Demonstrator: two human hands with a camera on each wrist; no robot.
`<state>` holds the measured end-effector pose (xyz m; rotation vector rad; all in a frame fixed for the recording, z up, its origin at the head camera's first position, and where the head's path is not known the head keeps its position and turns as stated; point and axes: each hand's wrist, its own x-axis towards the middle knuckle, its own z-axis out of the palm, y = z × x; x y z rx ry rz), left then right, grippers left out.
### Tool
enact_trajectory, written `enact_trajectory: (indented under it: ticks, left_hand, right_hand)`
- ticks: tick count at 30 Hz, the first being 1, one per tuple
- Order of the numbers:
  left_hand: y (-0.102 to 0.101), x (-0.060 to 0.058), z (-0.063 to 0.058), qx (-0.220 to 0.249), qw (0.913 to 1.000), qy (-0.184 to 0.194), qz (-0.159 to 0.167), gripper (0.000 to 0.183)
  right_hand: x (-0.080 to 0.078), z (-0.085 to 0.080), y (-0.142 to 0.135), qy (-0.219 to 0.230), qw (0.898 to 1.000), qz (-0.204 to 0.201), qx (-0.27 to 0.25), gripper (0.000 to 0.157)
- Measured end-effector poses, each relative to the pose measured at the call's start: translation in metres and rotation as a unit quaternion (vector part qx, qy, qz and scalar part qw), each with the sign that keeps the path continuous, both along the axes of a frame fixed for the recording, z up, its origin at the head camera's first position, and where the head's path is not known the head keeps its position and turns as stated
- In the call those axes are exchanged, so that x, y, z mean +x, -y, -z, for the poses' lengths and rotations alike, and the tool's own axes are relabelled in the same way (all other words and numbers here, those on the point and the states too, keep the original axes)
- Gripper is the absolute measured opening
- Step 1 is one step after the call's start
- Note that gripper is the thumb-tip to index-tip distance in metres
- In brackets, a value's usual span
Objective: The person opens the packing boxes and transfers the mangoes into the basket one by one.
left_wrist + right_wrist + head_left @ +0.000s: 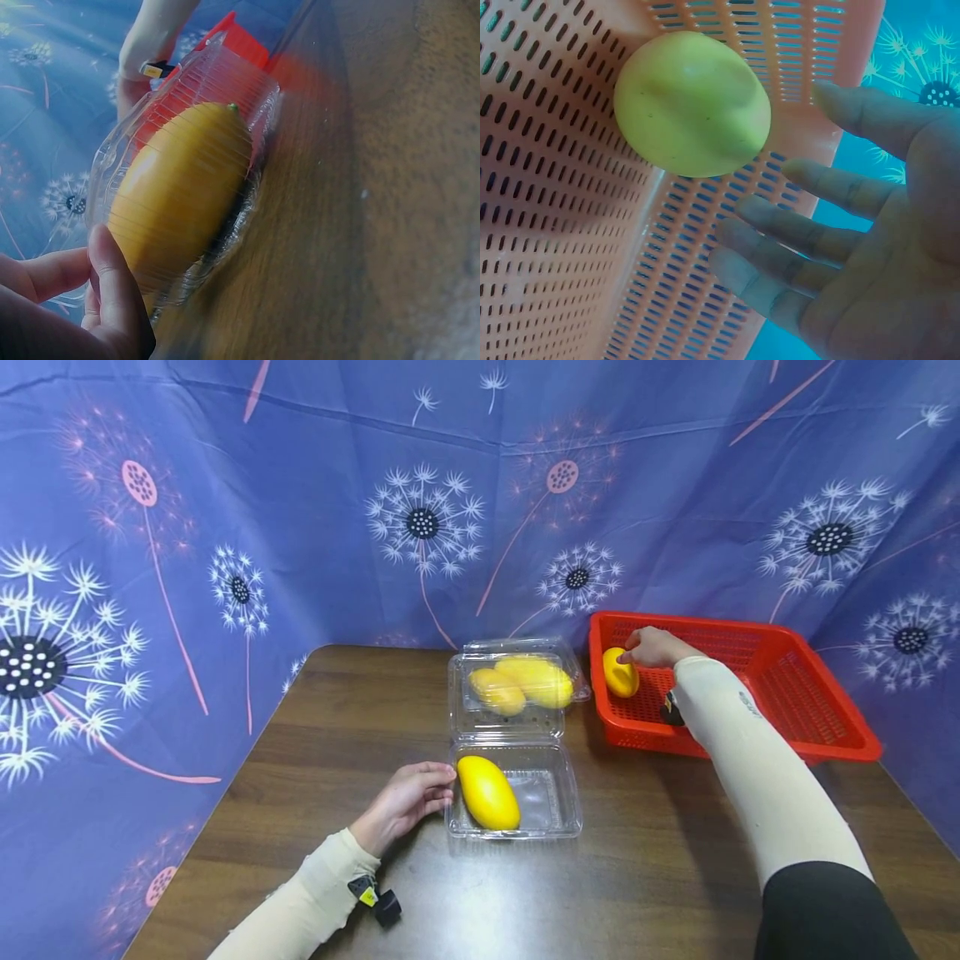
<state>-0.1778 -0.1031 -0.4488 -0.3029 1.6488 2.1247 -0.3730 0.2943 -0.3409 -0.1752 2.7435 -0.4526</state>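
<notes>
My left hand (411,797) pinches the left rim of a clear plastic clamshell box (547,797) between thumb and finger, as the left wrist view shows. In the box's near half lies a yellow mango (487,793), close to those fingertips. Over at the red basket (813,693), my right hand (660,647) reaches inside. Its fingers are spread and nearly straight in the right wrist view, beside another mango (694,105) at the basket's left end. A small gap shows there between this mango and the fingertips.
Behind the near half of the box, two more mangoes (498,692) show through clear plastic. The brown wooden table (337,718) carries everything, and a blue dandelion-print cloth (315,527) hangs along its back and sides.
</notes>
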Motion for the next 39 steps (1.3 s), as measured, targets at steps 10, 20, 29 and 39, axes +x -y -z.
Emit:
enact_trajectory:
  ticks: [10,20,29,39]
  left_hand:
    - [0.001,0.0,-0.001,-0.001,1.0,0.001,0.001,0.016]
    - [0.0,-0.002,0.0,0.001,1.0,0.002,0.001,0.015]
    - [0.001,-0.001,0.0,0.005,1.0,0.003,0.005,0.012]
    - [0.001,0.0,-0.001,0.005,1.0,0.002,0.005,0.013]
  right_hand:
    - [0.003,-0.008,0.006,-0.029,0.999,-0.025,-0.017,0.055]
    - [0.011,-0.021,0.023,-0.046,0.997,-0.053,-0.022,0.054]
    - [0.016,-0.021,0.032,-0.051,0.996,-0.066,-0.034,0.052]
    - [0.025,-0.027,0.039,-0.058,0.994,-0.077,-0.049,0.052]
